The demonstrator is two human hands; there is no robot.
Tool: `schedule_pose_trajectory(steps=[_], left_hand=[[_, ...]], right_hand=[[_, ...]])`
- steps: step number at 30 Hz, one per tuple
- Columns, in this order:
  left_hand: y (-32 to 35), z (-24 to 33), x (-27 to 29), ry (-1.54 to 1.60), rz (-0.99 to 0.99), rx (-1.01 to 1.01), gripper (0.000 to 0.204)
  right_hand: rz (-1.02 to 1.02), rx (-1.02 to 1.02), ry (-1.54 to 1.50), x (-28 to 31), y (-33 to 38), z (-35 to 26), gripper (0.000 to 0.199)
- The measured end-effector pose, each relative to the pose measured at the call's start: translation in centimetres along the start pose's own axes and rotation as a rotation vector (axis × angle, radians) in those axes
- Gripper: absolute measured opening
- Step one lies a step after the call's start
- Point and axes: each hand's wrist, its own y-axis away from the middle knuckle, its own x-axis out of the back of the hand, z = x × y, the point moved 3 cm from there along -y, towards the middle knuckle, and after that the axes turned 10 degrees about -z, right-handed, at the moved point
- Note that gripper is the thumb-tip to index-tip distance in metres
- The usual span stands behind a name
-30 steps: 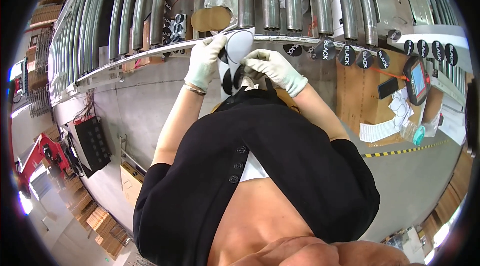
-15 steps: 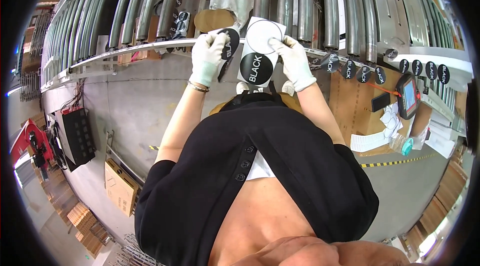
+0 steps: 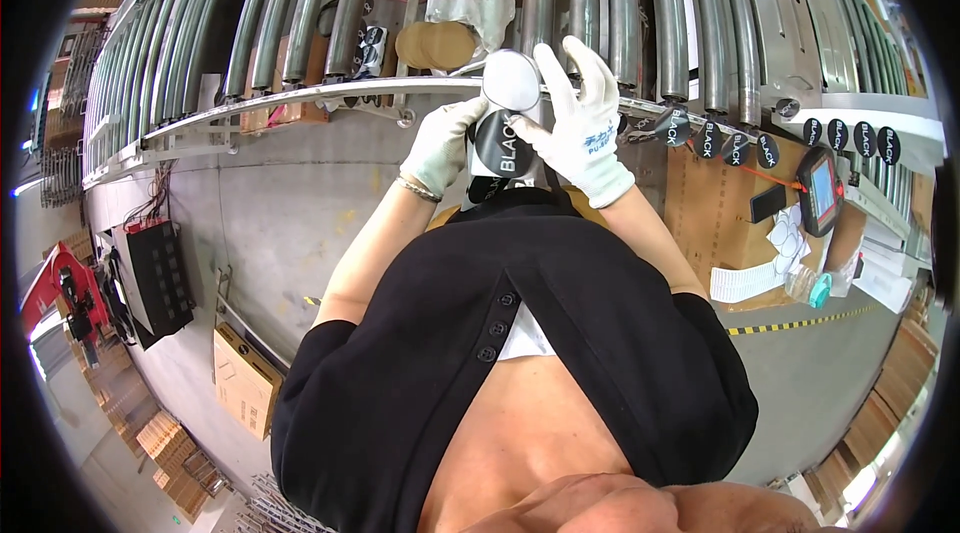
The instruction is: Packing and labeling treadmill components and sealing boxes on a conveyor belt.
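Right now, the white paper label strip (image 3: 499, 123) is between your two hands, in front of your torso, with its far end over the pale rail (image 3: 330, 91). Your left hand (image 3: 445, 148), in a white knit glove, pinches the strip's left edge between thumb and fingers. Your right hand (image 3: 585, 128), gloved alike, is spread, fingers apart and reaching far, its thumb tip over the strip's right side; whether it presses there, you can't tell from this view.

The strip carries a bare white round patch (image 3: 511, 82) at its far end, then a glossy black round sticker (image 3: 502, 155) with pale lettering, and another black round sticker (image 3: 484, 189), partly hidden, at the near end. Its long axis runs near to far, the far end leaning slightly right, and the lettering runs along it.

Beyond the rail are steel conveyor rollers (image 3: 583, 3), with brown round discs (image 3: 447, 46) to the left. Black round stickers (image 3: 708, 141) line the rail on your right, near a handheld terminal with a blue screen (image 3: 823, 191) and a flat black phone (image 3: 768, 203).
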Motion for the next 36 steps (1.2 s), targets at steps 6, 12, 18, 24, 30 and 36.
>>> schedule_pose_trajectory(steps=[6, 12, 18, 24, 30, 36], left_hand=[[0.0, 0.3, 0.2, -0.536, -0.131, -0.229, 0.021], [0.3, 0.2, 1.0, -0.161, 0.131, 0.123, 0.025], [-0.1, -0.6, 1.8, -0.165, 0.062, 0.028, 0.024], [-1.0, -0.7, 3.3, -0.11, 0.121, -0.03, 0.026], [-0.4, 1.0, 10.4, -0.014, 0.376, -0.16, 0.026], [-0.4, 2.2, 10.9, 0.026, 0.425, -0.104, 0.026]], right_hand=[[-0.174, 0.12, -0.019, -3.0, -0.1, -0.5, 0.043], [-0.1, 0.246, 0.02, -3.8, -0.7, -1.2, 0.032], [-0.126, 0.296, 0.018, -3.7, -0.6, -1.3, 0.025], [-0.106, 0.185, -0.197, -2.9, 0.0, -0.9, 0.02], [0.038, -0.731, -1.006, -7.9, 7.5, 6.2, 0.046], [0.383, -1.438, -1.696, -18.9, 18.6, 15.1, 0.074]])
